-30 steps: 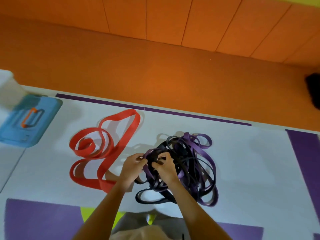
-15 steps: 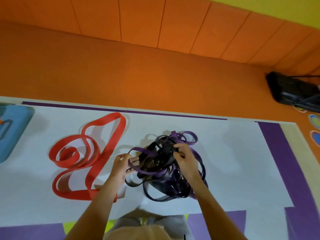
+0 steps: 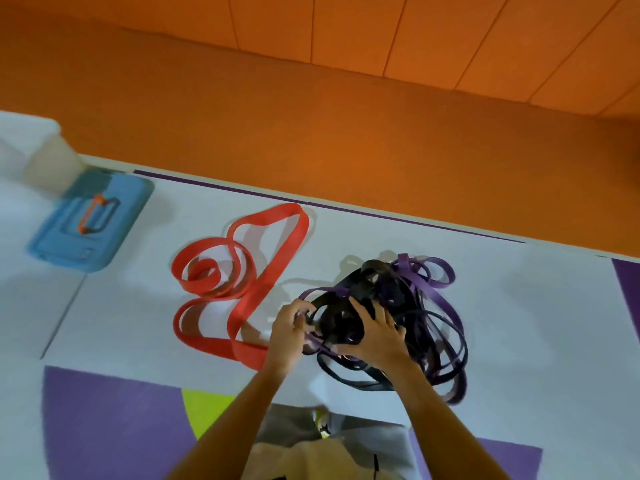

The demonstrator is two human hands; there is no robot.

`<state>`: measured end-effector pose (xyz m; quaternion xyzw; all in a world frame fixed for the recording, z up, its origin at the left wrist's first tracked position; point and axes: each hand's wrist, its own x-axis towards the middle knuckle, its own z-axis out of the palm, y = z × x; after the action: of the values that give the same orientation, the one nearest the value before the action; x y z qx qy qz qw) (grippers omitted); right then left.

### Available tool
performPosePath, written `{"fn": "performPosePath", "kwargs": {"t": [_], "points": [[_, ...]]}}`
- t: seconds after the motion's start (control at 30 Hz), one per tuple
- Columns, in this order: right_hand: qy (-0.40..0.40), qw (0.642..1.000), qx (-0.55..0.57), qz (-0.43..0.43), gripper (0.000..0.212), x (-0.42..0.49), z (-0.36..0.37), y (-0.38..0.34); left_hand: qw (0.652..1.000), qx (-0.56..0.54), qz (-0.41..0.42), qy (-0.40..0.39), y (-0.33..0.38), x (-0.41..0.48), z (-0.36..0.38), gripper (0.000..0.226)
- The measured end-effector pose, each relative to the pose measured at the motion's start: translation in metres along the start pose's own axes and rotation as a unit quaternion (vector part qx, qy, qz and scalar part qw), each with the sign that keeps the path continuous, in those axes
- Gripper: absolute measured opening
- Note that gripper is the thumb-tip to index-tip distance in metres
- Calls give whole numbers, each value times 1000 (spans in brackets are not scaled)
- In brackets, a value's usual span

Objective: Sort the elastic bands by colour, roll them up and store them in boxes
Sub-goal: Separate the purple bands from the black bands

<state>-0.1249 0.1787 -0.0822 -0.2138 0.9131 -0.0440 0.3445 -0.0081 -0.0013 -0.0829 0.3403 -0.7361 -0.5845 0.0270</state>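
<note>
**Both hands in the black/purple tangle**

A tangled heap of black and purple bands (image 3: 408, 317) is seen on the white mat (image 3: 536, 323), approx. centre-right. The left hand (image 3: 289, 329) is curled at the heap's left edge, fingers hooked round a purple strand. The right hand (image 3: 375, 336) is spread over the heap w/ fingers splayed, pressed on black loops; whether a strand is actually pinched can't be told. A red band (image 3: 242, 282) lies loose just beside the heap, to its left. A blue lid (image 3: 90, 220) w/ orange handle sits well apart, far left.

The red band (image 3: 263, 282) and the dark bands (image 3: 429, 327) look like smooth matt rubber; the blue lid (image 3: 104, 233) looks like plastic.
</note>
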Motion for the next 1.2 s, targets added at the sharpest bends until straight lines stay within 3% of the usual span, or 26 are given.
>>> {"fn": "performPosePath", "kwargs": {"t": [0.07, 0.13, 0.27, 0.37, 0.47, 0.53, 0.63, 0.7, 0.8, 0.93, 1.1, 1.2], "points": [[22, 997, -71, -7, 103, -1, 3, -2, 999, 32, 8, -1, -4, 0, 0, 37], [79, 993, -87, -13, 84, -2, 2, -3, 997, 65, 25, 19, -9, 1, 0, 37], [169, 983, 49, -40, 39, -5, -26, 7, 992, 120, 48, -3, -10, 11, -2, 65], [204, 960, 186, -40, 27, -9, -52, 14, 992, 100, 49, -65, -5, 19, -5, 85], [285, 904, 316, -35, 37, -16, -74, 13, 984, 92, 93, -120, -3, 25, -9, 94], [341, 846, 408, -22, 39, -20, -85, 12, 981, 91, 98, -140, -5, 29, -11, 96], [405, 767, 497, 20, 35, -23, -94, 15, 983, 103, 80, -132, -7, 31, -11, 95], [426, 743, 512, 57, 32, -24, -93, 23, 985, 111, 74, -110, -10, 32, -10, 92], [412, 783, 454, 106, 32, -21, -80, 42, 986, 128, 70, -83, -14, 34, -13, 86], [288, 849, 425, 125, 39, -18, -56, 63, 990, 124, 50, -48, -18, 33, -19, 70], [247, 859, 446, 52, 37, -28, -41, 58, 987, 152, 40, 10, -18, 26, -17, 35], [193, 876, 442, -9, 36, -37, -39, 36, 981, 178, 75, 15, -2, 21, -11, 31]]}}
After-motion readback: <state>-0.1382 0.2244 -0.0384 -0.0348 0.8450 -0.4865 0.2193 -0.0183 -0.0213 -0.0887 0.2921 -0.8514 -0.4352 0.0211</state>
